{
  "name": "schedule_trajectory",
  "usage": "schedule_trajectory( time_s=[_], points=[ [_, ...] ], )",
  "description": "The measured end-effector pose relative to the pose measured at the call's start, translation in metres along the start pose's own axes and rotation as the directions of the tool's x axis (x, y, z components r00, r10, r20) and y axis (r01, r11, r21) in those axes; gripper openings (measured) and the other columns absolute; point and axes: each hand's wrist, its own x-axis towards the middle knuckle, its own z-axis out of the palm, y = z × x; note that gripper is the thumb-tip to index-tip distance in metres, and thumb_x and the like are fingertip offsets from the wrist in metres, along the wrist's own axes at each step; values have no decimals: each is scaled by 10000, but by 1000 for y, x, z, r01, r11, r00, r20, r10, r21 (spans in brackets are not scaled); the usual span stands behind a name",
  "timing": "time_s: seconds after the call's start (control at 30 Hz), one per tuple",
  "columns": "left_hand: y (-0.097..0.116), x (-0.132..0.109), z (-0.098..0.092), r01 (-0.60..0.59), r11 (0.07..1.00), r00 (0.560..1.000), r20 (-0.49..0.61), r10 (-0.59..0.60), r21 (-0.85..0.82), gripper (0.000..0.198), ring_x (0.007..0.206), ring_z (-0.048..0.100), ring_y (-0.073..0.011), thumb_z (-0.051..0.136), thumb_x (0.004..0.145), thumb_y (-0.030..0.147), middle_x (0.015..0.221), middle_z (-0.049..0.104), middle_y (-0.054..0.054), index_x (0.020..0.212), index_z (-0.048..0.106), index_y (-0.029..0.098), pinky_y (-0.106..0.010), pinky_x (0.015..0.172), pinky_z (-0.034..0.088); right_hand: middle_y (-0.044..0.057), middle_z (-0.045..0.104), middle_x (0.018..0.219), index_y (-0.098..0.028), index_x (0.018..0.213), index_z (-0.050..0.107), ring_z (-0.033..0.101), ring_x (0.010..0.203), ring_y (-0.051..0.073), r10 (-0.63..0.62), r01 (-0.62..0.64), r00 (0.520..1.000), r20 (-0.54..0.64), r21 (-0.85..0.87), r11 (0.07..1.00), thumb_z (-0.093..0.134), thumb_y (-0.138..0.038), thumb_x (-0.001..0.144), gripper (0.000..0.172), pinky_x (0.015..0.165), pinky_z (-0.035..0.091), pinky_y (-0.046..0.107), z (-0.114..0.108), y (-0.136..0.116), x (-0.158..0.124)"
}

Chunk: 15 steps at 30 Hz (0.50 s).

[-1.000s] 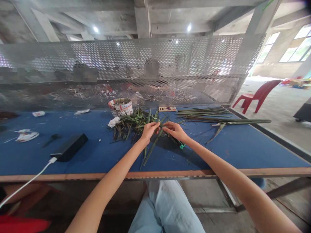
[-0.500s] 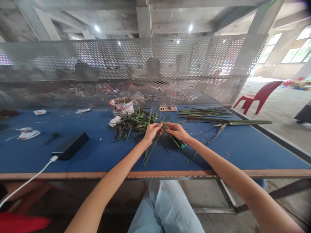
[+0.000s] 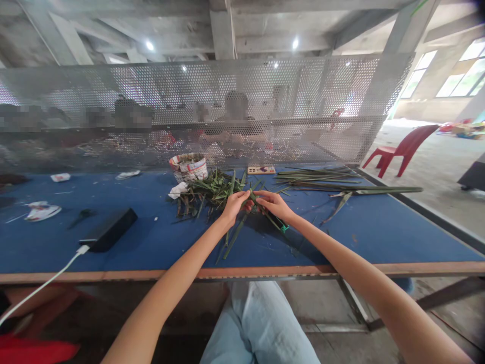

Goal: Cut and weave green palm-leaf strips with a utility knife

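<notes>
My left hand [image 3: 234, 204] and my right hand [image 3: 273, 203] meet over the blue table [image 3: 151, 242], both pinched on long green leaf strips [image 3: 237, 233] that cross between the fingers. One strip trails down toward the table's front edge. A dark tool with a teal tip [image 3: 281, 226] lies under my right wrist. Just behind my hands is a pile of cut green leaf pieces [image 3: 208, 192].
A bundle of long leaf strips [image 3: 333, 182] lies to the right. A paper-wrapped bowl [image 3: 188, 166] and a small card [image 3: 260, 170] sit at the back. A black power bank [image 3: 109, 228] with a white cable [image 3: 41, 285] lies left. Perforated metal screen [image 3: 189, 106] backs the table; people sit behind it.
My hands have drawn closer together on the strips and shifted slightly; the rest of the table is unchanged.
</notes>
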Motion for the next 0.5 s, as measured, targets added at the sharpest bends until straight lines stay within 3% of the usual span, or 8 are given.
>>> schedule_trajectory(
  time_s=[0.13, 0.33, 0.43, 0.5],
  points=[
    [-1, 3, -3, 17, 1000, 1000, 23, -16, -25, 314, 477, 524, -94, 673, 727, 445, 578, 608, -4, 686, 617, 139, -225, 490, 405, -17, 588, 596, -168, 1088, 630, 477, 483, 100, 25, -25, 1000, -4, 21, 999, 566, -413, 799, 384, 476, 401, 225, -3, 0, 2],
    [0, 4, -4, 30, 999, 999, 43, -29, -31, 334, 457, 505, -72, 671, 730, 454, 573, 590, 2, 653, 592, 138, -200, 465, 390, -10, 593, 645, -155, 805, 640, 516, 573, 110, -103, 91, 991, -88, -134, 987, 657, -454, 723, 311, 589, 440, 249, -2, 3, 4],
    [0, 3, -2, 34, 999, 997, 72, -33, -20, 319, 450, 512, -75, 687, 722, 441, 583, 598, 2, 689, 586, 140, -197, 453, 384, 12, 636, 724, -162, 805, 610, 562, 635, 128, -118, 111, 991, -69, -95, 989, 634, -472, 746, 316, 642, 468, 266, 0, 2, 3],
    [1, 2, 0, 32, 999, 996, 81, -30, -21, 300, 453, 526, -86, 692, 723, 430, 592, 605, 8, 756, 580, 154, -203, 458, 390, 17, 642, 727, -168, 853, 597, 567, 604, 130, -100, 98, 994, -42, -41, 994, 633, -480, 748, 331, 602, 477, 265, 2, 0, 1]
  ],
)
